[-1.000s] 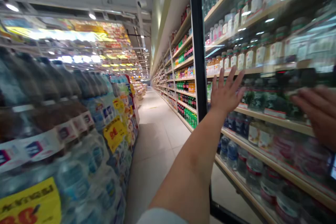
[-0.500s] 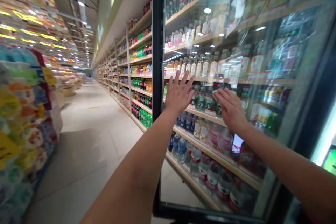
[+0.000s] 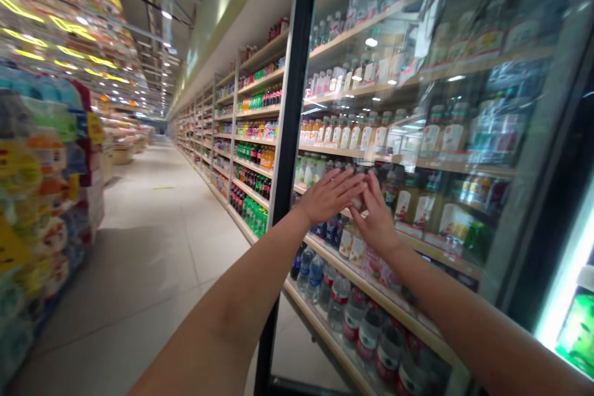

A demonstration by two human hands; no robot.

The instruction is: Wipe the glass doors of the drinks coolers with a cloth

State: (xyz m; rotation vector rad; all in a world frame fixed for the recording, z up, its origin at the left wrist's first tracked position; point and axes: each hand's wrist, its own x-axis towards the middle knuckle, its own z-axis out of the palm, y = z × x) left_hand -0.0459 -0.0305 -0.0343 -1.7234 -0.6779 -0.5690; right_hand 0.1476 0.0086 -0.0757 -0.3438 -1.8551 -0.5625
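Observation:
My left hand [image 3: 331, 196] is stretched out flat, fingers long and slightly apart, in front of the glass door [image 3: 320, 346] of a drinks fridge. Close against its fingertips is my right hand [image 3: 377, 223], with the thumb and fingers curved towards each other. A small pale thing [image 3: 357, 202] shows between the two hands, at the right thumb and fingers; its kind is too blurred to tell. Whether either hand presses on the glass I cannot tell. Behind the hands, through the glass, stand rows of bottles [image 3: 355, 136] on wooden-edged shelves.
The door's black frame [image 3: 290, 167] stands upright left of my hands. Beyond it run open shelves of soft drinks [image 3: 255, 154] along a tiled aisle floor [image 3: 153, 247]. Stacked colourful packs [image 3: 51, 185] line the left side. A lit fridge interior [image 3: 552, 322] shows at the right edge.
My left hand has moved down and to the right, turning towards the right hand. My right hand has moved left and down, so the two now meet. The view has shifted slightly left.

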